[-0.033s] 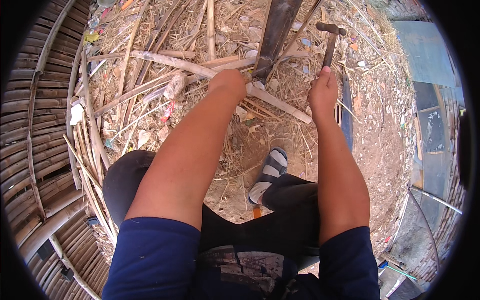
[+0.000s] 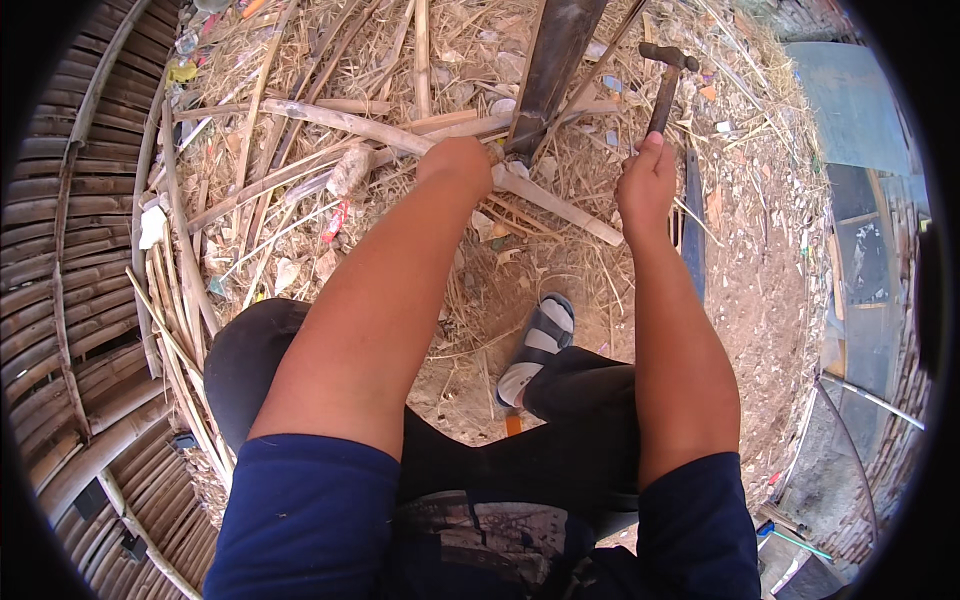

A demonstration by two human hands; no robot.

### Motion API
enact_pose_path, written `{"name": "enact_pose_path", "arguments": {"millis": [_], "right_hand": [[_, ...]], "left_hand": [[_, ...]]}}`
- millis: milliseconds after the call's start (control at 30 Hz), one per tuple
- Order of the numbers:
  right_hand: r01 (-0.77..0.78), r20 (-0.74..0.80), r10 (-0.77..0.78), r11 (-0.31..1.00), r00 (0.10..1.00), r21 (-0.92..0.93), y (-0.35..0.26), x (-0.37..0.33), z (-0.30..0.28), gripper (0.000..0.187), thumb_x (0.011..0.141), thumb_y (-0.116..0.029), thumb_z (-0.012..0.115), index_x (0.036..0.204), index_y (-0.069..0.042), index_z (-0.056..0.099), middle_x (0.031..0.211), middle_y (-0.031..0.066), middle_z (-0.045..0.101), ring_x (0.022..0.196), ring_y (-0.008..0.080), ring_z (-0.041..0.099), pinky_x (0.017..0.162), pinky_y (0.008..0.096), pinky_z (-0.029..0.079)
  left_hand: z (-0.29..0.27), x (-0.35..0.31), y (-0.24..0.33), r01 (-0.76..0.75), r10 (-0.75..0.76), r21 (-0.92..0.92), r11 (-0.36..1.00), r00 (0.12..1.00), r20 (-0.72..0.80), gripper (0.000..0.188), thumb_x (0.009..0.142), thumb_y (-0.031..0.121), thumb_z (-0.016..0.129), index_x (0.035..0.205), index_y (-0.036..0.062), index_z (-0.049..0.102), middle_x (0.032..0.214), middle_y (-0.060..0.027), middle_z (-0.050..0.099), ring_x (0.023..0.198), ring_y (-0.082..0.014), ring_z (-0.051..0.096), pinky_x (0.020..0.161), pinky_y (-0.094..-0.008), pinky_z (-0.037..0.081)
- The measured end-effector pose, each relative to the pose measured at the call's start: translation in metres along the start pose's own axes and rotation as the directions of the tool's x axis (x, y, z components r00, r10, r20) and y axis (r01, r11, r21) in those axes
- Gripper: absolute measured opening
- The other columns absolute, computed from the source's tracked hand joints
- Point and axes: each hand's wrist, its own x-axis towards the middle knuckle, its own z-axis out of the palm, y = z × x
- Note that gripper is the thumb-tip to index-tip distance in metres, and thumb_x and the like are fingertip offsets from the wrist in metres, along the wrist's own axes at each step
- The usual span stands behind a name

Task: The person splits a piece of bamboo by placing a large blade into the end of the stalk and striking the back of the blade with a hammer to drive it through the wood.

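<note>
TEXT: no readable words or numbers | 6 o'clock: pale print [image 2: 525, 535] on the dark blue shirt [image 2: 310, 520], nothing legible | 10 o'clock: red scrap [image 2: 336, 222], any marking too small to read

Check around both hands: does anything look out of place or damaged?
A red scrap lies on the ground left of the left hand, its bright colour odd amid the straw. The pole under that hand and the hammer in the right hand show no plain break.
</note>
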Motion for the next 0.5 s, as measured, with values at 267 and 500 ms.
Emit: {"name": "enact_pose_path", "arguments": {"millis": [267,500], "right_hand": [[0.109,0.327,0.043,0.896,0.944,-0.431,0.052,-0.025,0.016,0.050,0.105,-0.045,0.047,0.106,0.003,0.061,0.095,0.0308,0.068,0.095,0.0506,0.064,0.083,0.0541,0.047],[-0.077,0.045,0.074,0.996,0.996,0.054,-0.012,0.006,-0.004,0.051,0.107,-0.041,0.044,0.093,0.004,0.063,0.082,0.0229,0.065,0.080,0.0392,0.063,0.077,0.0490,0.047]], "left_hand": [[0.001,-0.003,0.004,-0.013,0.012,0.056,0.998,1.000,0.013,0.033,0.085,0.014,0.069,0.116,0.0040,0.073,0.119,-0.0174,0.073,0.112,-0.0323,0.070,0.094,-0.0421,0.057],[0.001,-0.001,0.006,0.020,-0.020,-0.001,1.000,1.000,0.012,0.033,0.087,0.016,0.068,0.118,0.0050,0.072,0.120,-0.0166,0.073,0.113,-0.0313,0.070,0.094,-0.0416,0.057]]}}
